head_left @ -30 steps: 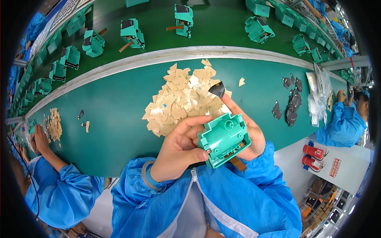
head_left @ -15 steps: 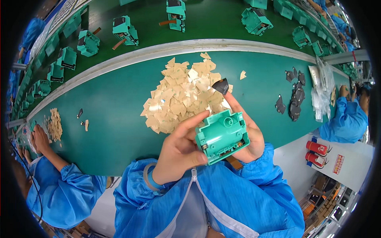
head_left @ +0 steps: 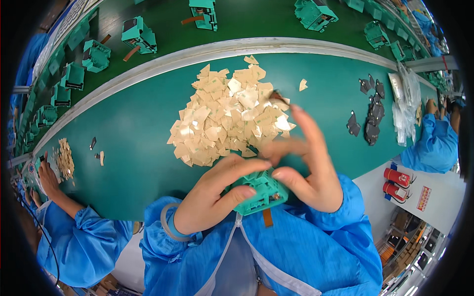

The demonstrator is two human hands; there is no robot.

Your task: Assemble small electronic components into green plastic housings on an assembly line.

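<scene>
Up top, the dark green belt (head_left: 256, 22) sweeps right across, and there's the pale rail (head_left: 276, 46) curving along its near edge! Over on the right, clear plastic bags (head_left: 409, 109) lie on the green table (head_left: 133, 133), with a co-worker's blue sleeve (head_left: 432, 145) just past them. Below that, look, two red extinguishers (head_left: 398, 177) side by side, a small red sign (head_left: 423, 198) near them! Lower still, packed shelves (head_left: 402, 238). Across to the left, another co-worker (head_left: 84, 241), also in blue, a pale scrap pile (head_left: 64, 159) close by, and a thin black cable (head_left: 51, 245) running downward.
</scene>
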